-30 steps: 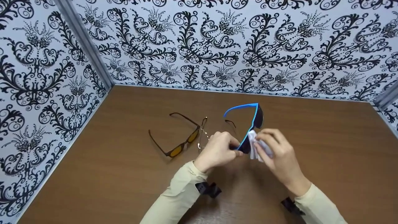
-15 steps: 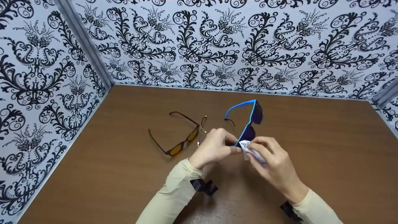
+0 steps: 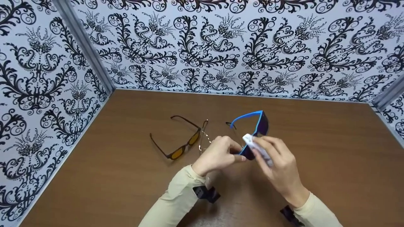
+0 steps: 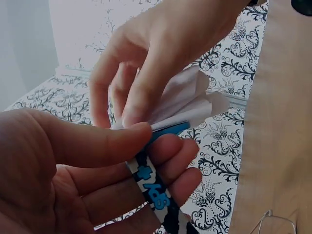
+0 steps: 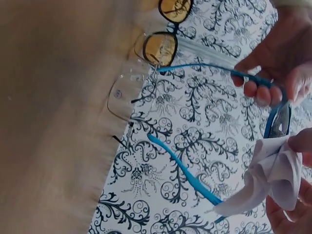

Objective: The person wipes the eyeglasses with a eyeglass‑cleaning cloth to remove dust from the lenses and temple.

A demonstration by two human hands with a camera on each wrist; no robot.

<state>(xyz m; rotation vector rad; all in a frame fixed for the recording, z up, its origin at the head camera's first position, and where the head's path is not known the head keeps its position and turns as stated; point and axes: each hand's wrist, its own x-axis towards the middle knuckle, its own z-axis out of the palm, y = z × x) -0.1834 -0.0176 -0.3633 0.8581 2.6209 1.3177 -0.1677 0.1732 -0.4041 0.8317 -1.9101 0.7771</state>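
Note:
My left hand (image 3: 217, 155) pinches the blue-framed sunglasses (image 3: 262, 125) at the near corner, between thumb and fingers. One temple arm (image 4: 155, 195), with a black-and-white pattern and blue letters, runs across the curled fingers in the left wrist view. A crumpled white cloth (image 3: 258, 149) is pinched in my right hand (image 3: 281, 167), at the outer side of the dark lenses. In the right wrist view the cloth (image 5: 268, 175) covers much of the sunglasses' front. Both blue temple arms stick out unfolded there.
Dark-framed glasses with yellow lenses (image 3: 178, 153) lie unfolded on the brown table (image 3: 104, 176), left of my hands. Thin-framed clear glasses (image 5: 114, 105) lie beside them, partly hidden by my left hand in the head view. Patterned walls (image 3: 221, 47) border the table.
The cloth went down to the near end of the lenses, then came back up slightly toward the middle. The sunglasses dipped a little, staying in the left hand. The other glasses have not moved.

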